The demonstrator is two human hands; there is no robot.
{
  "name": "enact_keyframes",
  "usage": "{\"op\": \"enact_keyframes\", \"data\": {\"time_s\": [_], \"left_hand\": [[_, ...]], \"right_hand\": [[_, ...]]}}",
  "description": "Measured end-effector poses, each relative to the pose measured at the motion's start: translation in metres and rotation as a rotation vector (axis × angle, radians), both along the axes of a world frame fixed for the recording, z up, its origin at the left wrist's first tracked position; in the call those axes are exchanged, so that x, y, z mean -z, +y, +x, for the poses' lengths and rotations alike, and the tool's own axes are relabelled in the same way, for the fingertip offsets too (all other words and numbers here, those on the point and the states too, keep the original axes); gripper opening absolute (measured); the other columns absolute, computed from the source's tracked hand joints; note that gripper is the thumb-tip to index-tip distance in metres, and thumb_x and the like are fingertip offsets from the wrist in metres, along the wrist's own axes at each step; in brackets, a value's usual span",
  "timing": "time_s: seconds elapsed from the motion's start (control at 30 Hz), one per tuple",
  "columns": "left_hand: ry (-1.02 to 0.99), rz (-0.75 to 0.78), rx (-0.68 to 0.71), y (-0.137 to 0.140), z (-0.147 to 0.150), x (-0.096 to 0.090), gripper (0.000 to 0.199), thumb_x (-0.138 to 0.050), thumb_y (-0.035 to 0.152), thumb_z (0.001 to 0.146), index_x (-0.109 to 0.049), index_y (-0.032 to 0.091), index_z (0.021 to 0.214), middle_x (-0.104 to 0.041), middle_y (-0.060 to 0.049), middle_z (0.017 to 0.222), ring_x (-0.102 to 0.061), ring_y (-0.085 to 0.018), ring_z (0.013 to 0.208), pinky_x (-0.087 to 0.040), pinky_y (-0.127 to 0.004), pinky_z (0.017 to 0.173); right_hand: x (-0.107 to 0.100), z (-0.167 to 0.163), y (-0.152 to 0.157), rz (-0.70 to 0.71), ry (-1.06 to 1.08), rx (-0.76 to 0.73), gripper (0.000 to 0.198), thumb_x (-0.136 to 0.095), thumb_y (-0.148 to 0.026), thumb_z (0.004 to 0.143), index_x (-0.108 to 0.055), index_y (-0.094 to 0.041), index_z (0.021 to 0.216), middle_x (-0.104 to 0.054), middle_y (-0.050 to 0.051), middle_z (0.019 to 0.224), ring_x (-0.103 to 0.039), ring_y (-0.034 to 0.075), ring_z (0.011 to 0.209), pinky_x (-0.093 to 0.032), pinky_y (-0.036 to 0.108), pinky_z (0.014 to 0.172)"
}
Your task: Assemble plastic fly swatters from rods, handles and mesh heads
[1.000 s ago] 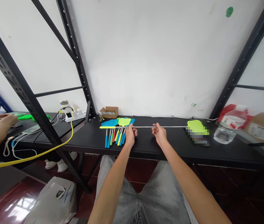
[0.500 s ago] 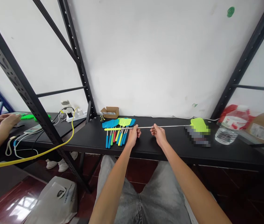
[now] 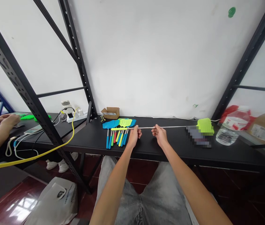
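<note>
A long fly swatter with a yellow-green head (image 3: 205,126), a thin metal rod and a yellow-green handle (image 3: 118,129) lies sideways across both hands, above the black table. My left hand (image 3: 134,136) is closed on the rod near the handle. A short way to the right, my right hand (image 3: 159,134) pinches the same rod between thumb and fingers. Left of my left hand lies a row of several shorter fly swatters (image 3: 116,134), with blue, green, red and yellow-green handles toward me and blue and yellow-green heads toward the wall.
On the black table (image 3: 177,143) stand a small open cardboard box (image 3: 110,112) and a water bottle (image 3: 232,128). A blurred-out object (image 3: 197,136) lies below the swatter head. Another person's hands (image 3: 7,120) are at the left table. A yellow cable (image 3: 52,150) hangs before the rack post.
The long fly swatter has shifted to the right, its handle end and head both farther right. My right hand has moved slightly right, while my left hand stays nearly in place.
</note>
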State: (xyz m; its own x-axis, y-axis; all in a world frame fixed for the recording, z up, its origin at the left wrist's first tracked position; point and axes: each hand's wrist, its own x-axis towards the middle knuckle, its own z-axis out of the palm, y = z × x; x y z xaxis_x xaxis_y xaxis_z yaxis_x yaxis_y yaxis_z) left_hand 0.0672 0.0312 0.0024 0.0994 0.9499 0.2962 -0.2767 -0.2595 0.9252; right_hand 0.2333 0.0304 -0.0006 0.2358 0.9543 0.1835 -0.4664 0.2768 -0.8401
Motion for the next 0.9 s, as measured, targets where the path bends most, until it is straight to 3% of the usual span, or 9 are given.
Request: {"op": "enact_keyframes", "data": {"time_s": [0.2,0.43,0.53,0.7,0.9], "left_hand": [[-0.007,-0.009,0.013,0.0000,0.0001,-0.0007,0.046,-0.048,0.052,0.089,-0.042,0.020,0.058,-0.039,0.003,0.049,-0.036,-0.008,0.045,-0.027,-0.023,0.046],[-0.365,-0.141,-0.116,0.0025,-0.0005,-0.0072,0.042,-0.054,0.050,0.084,-0.036,0.021,0.059,-0.032,0.007,0.051,-0.032,-0.007,0.042,-0.026,-0.022,0.042],[-0.302,-0.106,-0.115,0.0009,0.0000,-0.0071,0.045,-0.054,0.054,0.084,-0.038,0.021,0.058,-0.030,0.007,0.050,-0.033,-0.007,0.042,-0.025,-0.022,0.041],[-0.112,-0.022,-0.060,-0.0008,0.0014,-0.0031,0.047,-0.059,0.054,0.084,-0.042,0.020,0.057,-0.035,0.005,0.049,-0.036,-0.007,0.044,-0.026,-0.021,0.043],[-0.292,-0.102,-0.127,0.0034,-0.0011,-0.0046,0.048,-0.059,0.054,0.083,-0.035,0.021,0.057,-0.029,0.008,0.048,-0.029,-0.006,0.042,-0.023,-0.021,0.042]], "right_hand": [[0.0006,0.0002,0.0017,0.000,-0.009,-0.007,0.041,-0.079,-0.053,0.065,-0.066,-0.015,0.071,-0.067,0.006,0.060,-0.054,0.011,0.049,-0.039,0.022,0.045],[0.0016,0.0053,0.0069,-0.027,0.179,0.165,0.034,-0.075,-0.050,0.071,-0.063,-0.019,0.067,-0.061,0.001,0.052,-0.052,0.011,0.047,-0.039,0.023,0.044],[0.0015,0.0045,0.0064,-0.018,0.151,0.140,0.036,-0.076,-0.051,0.070,-0.063,-0.019,0.067,-0.062,0.002,0.054,-0.053,0.012,0.048,-0.039,0.024,0.044],[0.0017,0.0014,0.0037,0.011,-0.003,-0.034,0.040,-0.079,-0.054,0.066,-0.068,-0.016,0.073,-0.069,0.006,0.064,-0.055,0.011,0.050,-0.039,0.024,0.045],[-0.0013,0.0045,0.0027,0.000,0.128,0.054,0.038,-0.078,-0.054,0.068,-0.067,-0.018,0.071,-0.066,0.004,0.060,-0.053,0.011,0.049,-0.041,0.025,0.046]]}}
